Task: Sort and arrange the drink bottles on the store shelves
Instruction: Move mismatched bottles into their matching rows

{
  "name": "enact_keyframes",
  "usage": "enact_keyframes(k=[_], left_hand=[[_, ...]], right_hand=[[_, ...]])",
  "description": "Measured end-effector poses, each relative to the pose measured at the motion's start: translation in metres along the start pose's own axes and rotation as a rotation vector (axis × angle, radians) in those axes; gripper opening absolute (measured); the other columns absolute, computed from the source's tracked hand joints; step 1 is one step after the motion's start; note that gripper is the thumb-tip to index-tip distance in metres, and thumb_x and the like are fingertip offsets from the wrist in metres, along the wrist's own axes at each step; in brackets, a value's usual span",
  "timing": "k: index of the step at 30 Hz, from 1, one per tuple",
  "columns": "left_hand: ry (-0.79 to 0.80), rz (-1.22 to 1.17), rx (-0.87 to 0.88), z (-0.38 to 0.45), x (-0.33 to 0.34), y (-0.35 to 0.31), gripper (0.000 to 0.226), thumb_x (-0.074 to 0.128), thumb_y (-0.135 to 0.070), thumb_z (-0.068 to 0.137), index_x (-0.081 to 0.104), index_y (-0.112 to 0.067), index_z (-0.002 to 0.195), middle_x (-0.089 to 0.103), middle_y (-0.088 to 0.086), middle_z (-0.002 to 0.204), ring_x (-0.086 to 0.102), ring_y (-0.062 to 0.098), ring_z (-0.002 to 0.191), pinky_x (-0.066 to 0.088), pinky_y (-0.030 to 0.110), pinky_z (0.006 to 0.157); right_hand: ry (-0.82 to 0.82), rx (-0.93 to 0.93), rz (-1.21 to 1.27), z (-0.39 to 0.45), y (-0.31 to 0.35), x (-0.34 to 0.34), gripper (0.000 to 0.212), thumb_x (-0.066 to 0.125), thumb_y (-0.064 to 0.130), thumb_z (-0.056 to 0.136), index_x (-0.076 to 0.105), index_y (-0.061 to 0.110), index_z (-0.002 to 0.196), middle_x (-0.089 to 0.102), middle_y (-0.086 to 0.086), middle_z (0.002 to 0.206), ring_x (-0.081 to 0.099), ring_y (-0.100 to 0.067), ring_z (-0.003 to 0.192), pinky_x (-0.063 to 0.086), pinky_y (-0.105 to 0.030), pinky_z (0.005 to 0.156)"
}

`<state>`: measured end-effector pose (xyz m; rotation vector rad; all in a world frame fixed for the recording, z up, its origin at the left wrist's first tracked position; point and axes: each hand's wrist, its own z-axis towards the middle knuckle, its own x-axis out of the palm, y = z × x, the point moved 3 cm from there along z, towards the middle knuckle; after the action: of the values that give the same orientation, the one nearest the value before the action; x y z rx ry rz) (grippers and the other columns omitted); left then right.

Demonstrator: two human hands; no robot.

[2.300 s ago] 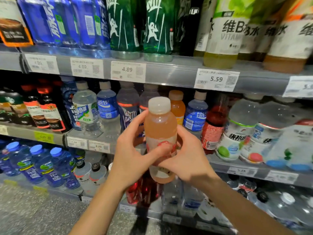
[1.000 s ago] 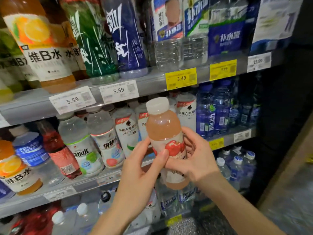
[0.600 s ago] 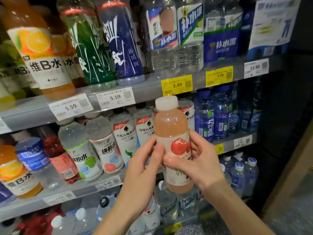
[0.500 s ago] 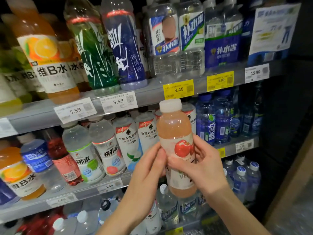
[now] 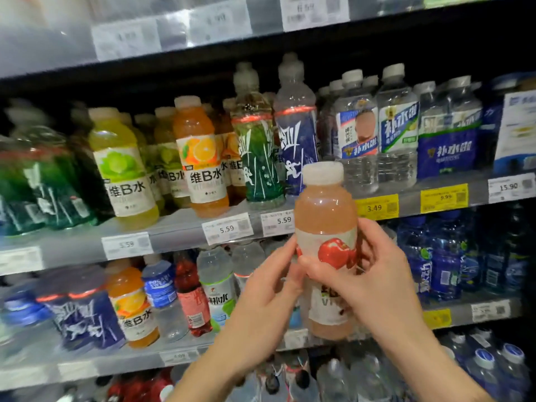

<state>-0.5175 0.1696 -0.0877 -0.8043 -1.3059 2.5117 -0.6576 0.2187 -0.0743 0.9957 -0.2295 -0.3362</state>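
Observation:
A pale pink drink bottle (image 5: 324, 216) with a white cap and a red apple on its label stands upright in the air before the shelves. My right hand (image 5: 374, 282) wraps round its label from the right, thumb across the front. My left hand (image 5: 261, 300) holds the bottle's left side with its fingertips. On the shelf above and to the left stand same-shaped bottles: an orange one (image 5: 200, 158) and a yellow-green one (image 5: 121, 169). The lower part of the held bottle's label is partly hidden by my right hand.
The upper shelf rail (image 5: 174, 230) carries 5.59 price tags; yellow tags (image 5: 377, 207) sit further right. Tall green (image 5: 258, 158) and blue (image 5: 295, 134) sport bottles and clear water bottles (image 5: 397, 132) fill that shelf. Mixed bottles (image 5: 191, 297) crowd the lower shelf.
The view has tilted upward, so the vitamin-water shelf now stands in full view. Both hands keep the same hold and the pink bottle has risen toward the 5.59 shelf rail.

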Motion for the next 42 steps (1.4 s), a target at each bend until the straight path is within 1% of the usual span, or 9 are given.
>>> enact_keyframes(k=[3,6,13,17,21,25,31,36,42], left_hand=[[-0.106,0.103,0.009,0.009,-0.040,-0.007,0.047,0.041,-0.057,0.099,0.056,-0.034,0.138,0.060,-0.022,0.135,0.053,-0.002,0.128,0.043,0.033,0.109],[-0.227,0.202,-0.022,0.025,-0.074,-0.010,0.031,0.058,-0.040,0.097,0.064,-0.031,0.126,0.067,-0.017,0.123,0.061,-0.003,0.115,0.050,0.037,0.103],[-0.316,0.573,0.096,0.086,-0.081,-0.038,0.054,0.070,-0.026,0.090,0.051,-0.022,0.140,0.054,-0.007,0.137,0.050,0.008,0.126,0.042,0.034,0.110],[-0.434,0.607,0.225,0.116,-0.063,-0.058,0.052,0.070,-0.022,0.087,0.050,-0.022,0.135,0.055,-0.007,0.130,0.054,0.011,0.115,0.051,0.037,0.097],[-0.552,0.954,0.297,0.156,-0.055,-0.080,0.077,0.070,-0.044,0.085,0.035,-0.015,0.148,0.046,0.004,0.145,0.046,0.022,0.129,0.044,0.035,0.101],[-0.574,1.361,0.168,0.194,-0.058,-0.087,0.116,0.059,-0.080,0.073,0.023,-0.005,0.153,0.059,0.015,0.132,0.042,0.037,0.128,0.035,0.045,0.101],[-0.637,1.092,0.189,0.201,-0.050,-0.081,0.091,0.076,-0.065,0.066,0.047,-0.010,0.132,0.059,0.006,0.120,0.043,0.030,0.120,0.030,0.043,0.099],[-0.570,0.525,0.539,0.149,-0.045,-0.078,0.087,0.091,-0.020,0.063,0.048,-0.006,0.137,0.054,0.005,0.123,0.052,0.014,0.112,0.041,0.011,0.090],[-0.659,0.487,0.809,0.103,-0.061,-0.078,0.073,0.092,-0.013,0.068,0.051,0.004,0.125,0.055,0.010,0.122,0.056,0.024,0.114,0.053,0.037,0.092]], right_hand=[[-0.005,-0.051,-0.009,0.014,0.018,0.015,0.052,0.092,0.024,0.058,0.063,0.028,0.101,0.074,0.015,0.091,0.071,-0.003,0.079,0.056,-0.019,0.070],[-0.037,-0.097,-0.021,0.028,0.031,0.024,0.054,0.092,0.027,0.058,0.063,0.030,0.102,0.074,0.017,0.093,0.071,-0.002,0.080,0.056,-0.018,0.069],[-0.183,-0.143,-0.063,0.054,0.049,0.014,0.052,0.092,0.027,0.060,0.062,0.030,0.103,0.072,0.016,0.093,0.069,-0.001,0.082,0.056,-0.019,0.069],[-0.243,-0.133,-0.094,0.064,0.053,-0.005,0.052,0.091,0.033,0.059,0.061,0.034,0.102,0.071,0.016,0.096,0.068,0.001,0.084,0.054,-0.017,0.067],[-0.271,-0.133,-0.123,0.070,0.056,-0.022,0.051,0.091,0.032,0.060,0.061,0.034,0.101,0.071,0.015,0.096,0.067,0.002,0.085,0.054,-0.016,0.066],[-0.251,-0.120,-0.138,0.073,0.053,-0.033,0.049,0.092,0.029,0.060,0.063,0.035,0.099,0.071,0.018,0.095,0.067,0.002,0.085,0.055,-0.017,0.066],[-0.241,-0.124,-0.167,0.075,0.052,-0.043,0.045,0.092,0.032,0.060,0.068,0.031,0.099,0.074,0.013,0.093,0.070,-0.002,0.084,0.056,-0.023,0.069],[-0.321,-0.152,-0.155,0.079,0.052,-0.049,0.044,0.091,0.033,0.063,0.068,0.030,0.101,0.074,0.016,0.094,0.070,0.000,0.085,0.056,-0.022,0.072],[-0.402,-0.211,-0.193,0.089,0.053,-0.045,0.053,0.088,0.038,0.067,0.064,0.024,0.112,0.070,0.013,0.101,0.066,0.003,0.089,0.051,-0.014,0.072]])
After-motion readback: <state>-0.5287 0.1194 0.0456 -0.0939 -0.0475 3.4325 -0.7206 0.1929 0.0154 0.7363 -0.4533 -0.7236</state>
